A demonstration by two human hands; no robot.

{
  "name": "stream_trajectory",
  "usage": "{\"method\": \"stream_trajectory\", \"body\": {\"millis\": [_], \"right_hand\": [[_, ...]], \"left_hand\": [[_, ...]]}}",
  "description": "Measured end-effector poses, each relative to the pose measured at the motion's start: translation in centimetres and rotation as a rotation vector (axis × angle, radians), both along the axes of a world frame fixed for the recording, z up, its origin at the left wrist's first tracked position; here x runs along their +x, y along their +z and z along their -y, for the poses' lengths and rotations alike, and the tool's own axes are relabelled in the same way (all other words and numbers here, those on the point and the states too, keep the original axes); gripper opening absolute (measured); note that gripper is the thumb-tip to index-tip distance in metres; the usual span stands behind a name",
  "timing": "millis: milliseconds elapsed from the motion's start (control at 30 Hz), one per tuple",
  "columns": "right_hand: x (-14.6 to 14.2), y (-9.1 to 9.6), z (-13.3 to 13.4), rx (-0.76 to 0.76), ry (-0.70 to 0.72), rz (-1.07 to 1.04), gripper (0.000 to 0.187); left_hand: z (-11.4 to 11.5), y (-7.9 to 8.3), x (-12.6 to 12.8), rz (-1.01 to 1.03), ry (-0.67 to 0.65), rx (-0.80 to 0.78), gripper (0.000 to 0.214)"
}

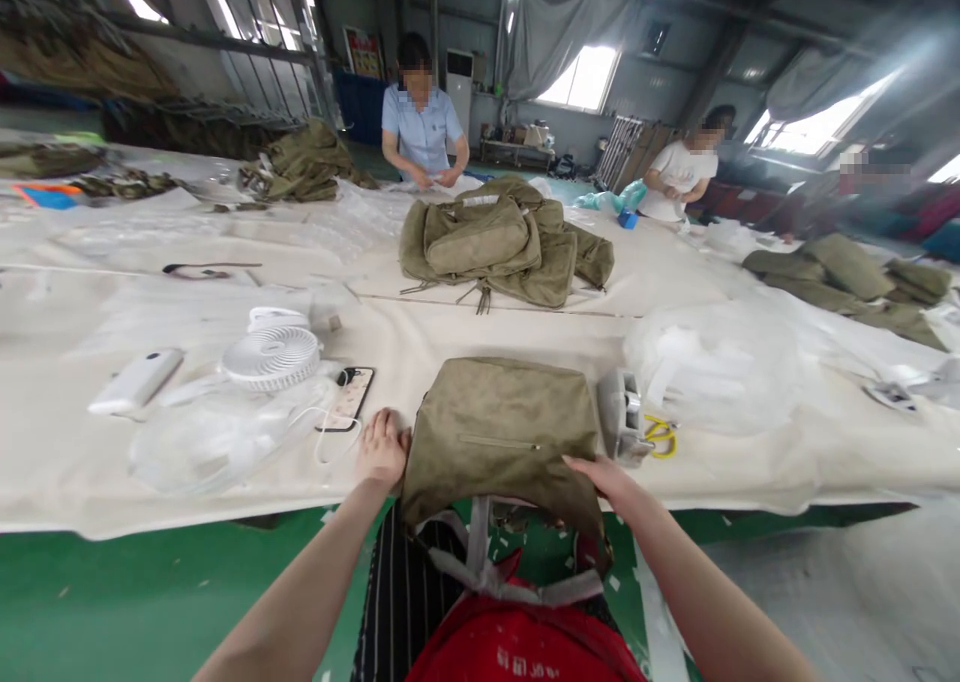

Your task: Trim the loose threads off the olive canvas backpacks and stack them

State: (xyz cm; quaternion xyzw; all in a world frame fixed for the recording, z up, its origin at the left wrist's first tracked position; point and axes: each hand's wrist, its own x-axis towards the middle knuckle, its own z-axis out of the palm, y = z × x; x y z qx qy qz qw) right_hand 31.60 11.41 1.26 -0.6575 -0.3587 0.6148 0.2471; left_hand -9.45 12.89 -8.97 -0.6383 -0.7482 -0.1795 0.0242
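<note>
An olive-green bag (510, 412) with a short zip on its face lies in front of me, its lower part hanging over the table's near edge. Grey straps (480, 542) trail from it toward my lap. My left hand (385, 449) rests on the table against the bag's left side, fingers apart and slightly bent. On the bag's lower right lies my right hand (598, 476), with stretched-out fingers touching the fabric; some of its fingers are hidden. Close to the right side of the bag sits a whitish container (621, 414) beside yellow-handled scissors (661, 436).
Left of me are a phone (354, 398), a white fan (271, 357), a white power bank (137, 381) and clear plastic. Olive bags (495, 242) are piled ahead, with more at the right (855, 277). Two co-workers stand across the table (247, 507).
</note>
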Motion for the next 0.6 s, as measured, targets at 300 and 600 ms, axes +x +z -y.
{"method": "stream_trajectory", "body": {"millis": [300,600], "right_hand": [[-2.8,17.4,-0.3,-0.163,0.025,-0.386,0.022],[-8.0,27.9,-0.8,-0.191,-0.067,-0.354,0.024]], "left_hand": [[0.2,0.4,0.1,0.035,0.01,0.041,0.053],[-0.2,0.2,3.4,0.016,0.209,0.05,0.056]]}}
